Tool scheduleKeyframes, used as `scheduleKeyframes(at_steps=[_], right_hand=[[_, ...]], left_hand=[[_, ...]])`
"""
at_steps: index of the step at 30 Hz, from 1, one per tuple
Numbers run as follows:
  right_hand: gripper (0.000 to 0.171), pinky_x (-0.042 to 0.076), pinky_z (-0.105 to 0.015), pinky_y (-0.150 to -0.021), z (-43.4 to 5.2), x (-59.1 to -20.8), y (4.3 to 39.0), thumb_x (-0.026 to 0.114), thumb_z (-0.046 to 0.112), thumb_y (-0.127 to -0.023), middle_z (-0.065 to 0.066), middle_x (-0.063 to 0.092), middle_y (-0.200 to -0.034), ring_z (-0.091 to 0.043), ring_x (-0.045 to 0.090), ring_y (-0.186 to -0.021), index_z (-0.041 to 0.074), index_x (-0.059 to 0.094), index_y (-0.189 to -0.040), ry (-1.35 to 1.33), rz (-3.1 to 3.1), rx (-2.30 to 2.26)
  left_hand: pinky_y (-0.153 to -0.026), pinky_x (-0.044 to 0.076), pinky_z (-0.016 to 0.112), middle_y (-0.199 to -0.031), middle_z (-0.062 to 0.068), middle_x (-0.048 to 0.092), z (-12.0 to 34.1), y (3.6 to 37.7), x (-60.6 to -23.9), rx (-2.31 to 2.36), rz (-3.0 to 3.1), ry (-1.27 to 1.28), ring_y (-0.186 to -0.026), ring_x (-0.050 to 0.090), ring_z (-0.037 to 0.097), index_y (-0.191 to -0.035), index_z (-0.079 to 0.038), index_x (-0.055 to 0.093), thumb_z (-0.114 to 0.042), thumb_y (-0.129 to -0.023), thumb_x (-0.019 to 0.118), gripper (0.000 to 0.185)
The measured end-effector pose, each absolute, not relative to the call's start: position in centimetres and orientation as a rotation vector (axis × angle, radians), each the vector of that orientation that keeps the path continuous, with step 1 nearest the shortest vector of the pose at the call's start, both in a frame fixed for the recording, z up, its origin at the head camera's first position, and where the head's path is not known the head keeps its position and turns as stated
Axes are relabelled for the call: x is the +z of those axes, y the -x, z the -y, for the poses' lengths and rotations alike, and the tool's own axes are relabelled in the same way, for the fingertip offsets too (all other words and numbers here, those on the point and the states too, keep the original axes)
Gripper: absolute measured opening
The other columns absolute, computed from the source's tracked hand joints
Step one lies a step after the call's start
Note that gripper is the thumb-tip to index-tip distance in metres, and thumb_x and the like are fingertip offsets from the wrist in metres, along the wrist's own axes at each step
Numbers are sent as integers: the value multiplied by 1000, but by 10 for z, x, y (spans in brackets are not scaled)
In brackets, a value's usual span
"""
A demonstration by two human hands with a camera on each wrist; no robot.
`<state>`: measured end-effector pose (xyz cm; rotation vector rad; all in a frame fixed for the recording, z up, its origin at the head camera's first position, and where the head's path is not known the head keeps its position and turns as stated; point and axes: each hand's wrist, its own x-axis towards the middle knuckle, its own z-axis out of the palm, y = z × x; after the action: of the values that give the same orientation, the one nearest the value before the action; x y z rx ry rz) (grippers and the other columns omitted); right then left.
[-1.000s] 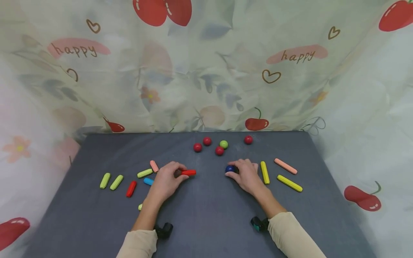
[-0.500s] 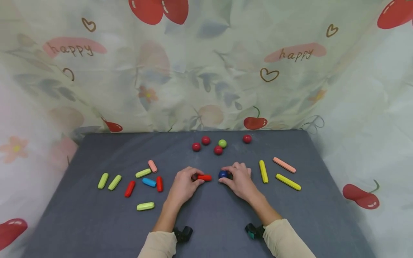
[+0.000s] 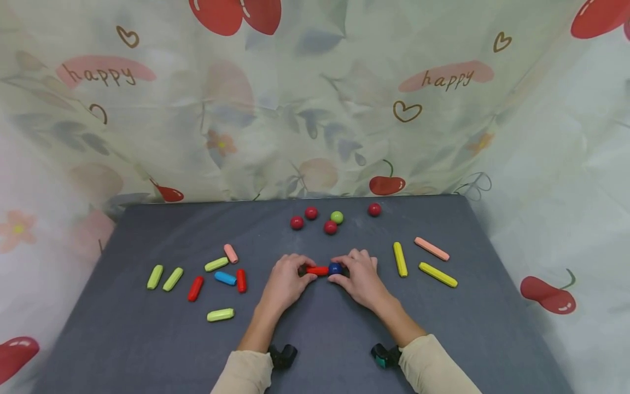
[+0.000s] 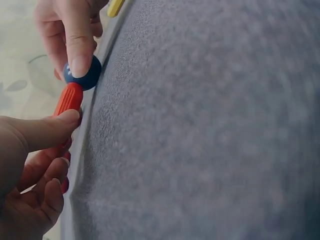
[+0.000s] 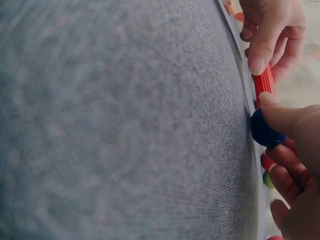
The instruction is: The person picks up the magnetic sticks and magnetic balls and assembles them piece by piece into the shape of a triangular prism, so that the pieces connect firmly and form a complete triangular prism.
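Note:
Near the middle of the dark cloth-covered table, my left hand (image 3: 287, 279) pinches a short red ridged rod (image 3: 317, 271) between thumb and fingers. Facing it, my right hand (image 3: 361, 276) grips a dark blue ball (image 3: 334, 268) by thumb and fingers. The rod's free end touches the ball in the head view. In the left wrist view the red rod (image 4: 70, 97) meets the blue ball (image 4: 90, 77), and the right thumb presses on the ball. The right wrist view has the blue ball (image 5: 265, 131) against the end of the red rod (image 5: 264, 85).
Behind the hands lie several red balls (image 3: 330, 227) and a green ball (image 3: 337, 217). Short rods are scattered at left: light green (image 3: 220, 314), blue (image 3: 225, 278), red (image 3: 241, 280) and pink (image 3: 231, 253). Longer yellow (image 3: 400, 259) and pink (image 3: 431, 248) rods lie at right.
My left hand has moved right with the red rod, away from the rods at left. My right hand has shifted slightly left with the blue ball. The rod and ball now touch.

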<state>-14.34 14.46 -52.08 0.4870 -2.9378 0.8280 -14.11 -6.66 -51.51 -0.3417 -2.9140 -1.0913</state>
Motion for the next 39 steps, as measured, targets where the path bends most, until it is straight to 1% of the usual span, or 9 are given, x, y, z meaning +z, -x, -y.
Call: scheduleKeyframes(at_steps=[4, 8, 11, 14, 17, 24, 28, 33, 39], right_hand=[[40, 23, -37, -77, -145, -520, 143, 82, 37, -85, -2, 55, -87, -15, 38, -82, 16, 75, -119, -509, 2950, 817], [40, 24, -38, -79, -146, -519, 144, 81, 38, -85, -1, 55, -88, -15, 39, -83, 17, 75, -119, -517, 2961, 818], [40, 24, -38, -79, -146, -518, 144, 82, 37, -85, -1, 55, -88, -14, 39, -83, 17, 75, -119, -509, 2968, 817], [40, 25, -38, -79, -146, -518, 144, 82, 37, -85, -1, 56, -89, -14, 40, -83, 17, 75, -119, -511, 2978, 825], [40, 25, -38, -80, -146, -517, 143, 81, 38, -85, -1, 56, -89, -14, 41, -83, 17, 74, -120, -511, 2991, 828], [40, 24, -38, -80, -146, -516, 145, 81, 38, -85, -2, 57, -90, -14, 40, -82, 18, 75, -119, -510, 2987, 825], [40, 24, -38, -79, -143, -516, 147, 81, 39, -86, 0, 56, -90, -14, 39, -82, 19, 75, -119, -511, 2991, 819], [41, 24, -37, -80, -141, -517, 148, 80, 41, -87, 1, 55, -90, -13, 40, -83, 19, 74, -121, -521, 3001, 822], [39, 24, -38, -79, -144, -516, 146, 82, 38, -85, -1, 56, -89, -14, 40, -82, 18, 75, -118, -501, 2978, 858]], left_hand=[[-74, 45, 29, -95, -4, 69, 74, 145, -512, -1173, 2951, 343, -81, 51, 13, -107, -24, 77, -31, -86, 84, 23], [-82, 51, 35, -103, -2, 69, 88, 160, -502, -1263, 2960, 264, -91, 56, 16, -114, -22, 75, -37, -87, 82, 31], [-87, 52, 39, -109, 1, 70, 97, 178, -495, -1205, 2948, 208, -96, 59, 19, -118, -19, 74, -36, -90, 79, 33], [-88, 51, 42, -115, 5, 70, 103, 196, -491, -1099, 2943, 199, -98, 58, 23, -122, -16, 72, -32, -91, 78, 35], [-90, 50, 43, -120, 8, 67, 103, 215, -492, -1030, 2947, 204, -101, 56, 25, -126, -16, 69, -32, -92, 77, 38], [-104, 46, 48, -131, 10, 61, 98, 244, -509, -1032, 2916, 158, -120, 53, 32, -134, -18, 64, -34, -90, 79, 49], [-102, 47, 47, -130, 10, 63, 98, 249, -515, -974, 2914, 159, -117, 51, 34, -133, -17, 64, -34, -90, 79, 49], [-93, 48, 42, -122, 9, 67, 100, 249, -515, -893, 2917, 167, -106, 50, 29, -128, -17, 68, -30, -91, 78, 40], [-87, 47, 41, -120, 6, 69, 101, 235, -506, -933, 2893, 221, -103, 52, 27, -124, -18, 70, -29, -90, 79, 37]])
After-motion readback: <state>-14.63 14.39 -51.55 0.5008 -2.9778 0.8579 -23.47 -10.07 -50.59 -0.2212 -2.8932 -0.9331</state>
